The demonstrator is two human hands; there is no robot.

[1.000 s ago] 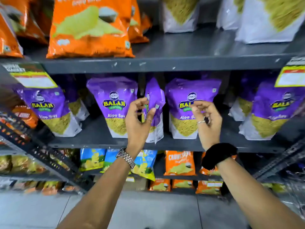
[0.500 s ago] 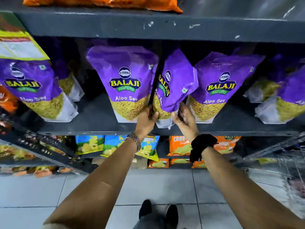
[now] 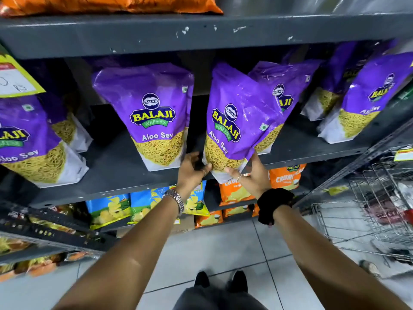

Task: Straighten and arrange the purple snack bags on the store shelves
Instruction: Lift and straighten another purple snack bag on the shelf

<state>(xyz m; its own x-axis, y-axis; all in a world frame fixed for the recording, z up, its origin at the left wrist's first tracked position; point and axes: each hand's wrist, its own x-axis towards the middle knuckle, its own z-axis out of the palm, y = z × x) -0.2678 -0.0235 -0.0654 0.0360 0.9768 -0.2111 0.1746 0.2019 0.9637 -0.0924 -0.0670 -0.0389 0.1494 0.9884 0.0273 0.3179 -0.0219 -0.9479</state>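
Now both hands (image 3: 223, 173) have turned the purple bag (image 3: 237, 124) frontward.

Reaching forward with both arms extended, left hand (image 3: 193, 170) and right hand (image 3: 251, 175) close together, fingers (image 3: 232, 170) curling in a grip.

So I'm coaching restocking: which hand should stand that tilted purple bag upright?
Probably the right hand: it cups the tilted bag at its lower right corner, under the leaning side. The left hand only steadies its lower left edge.
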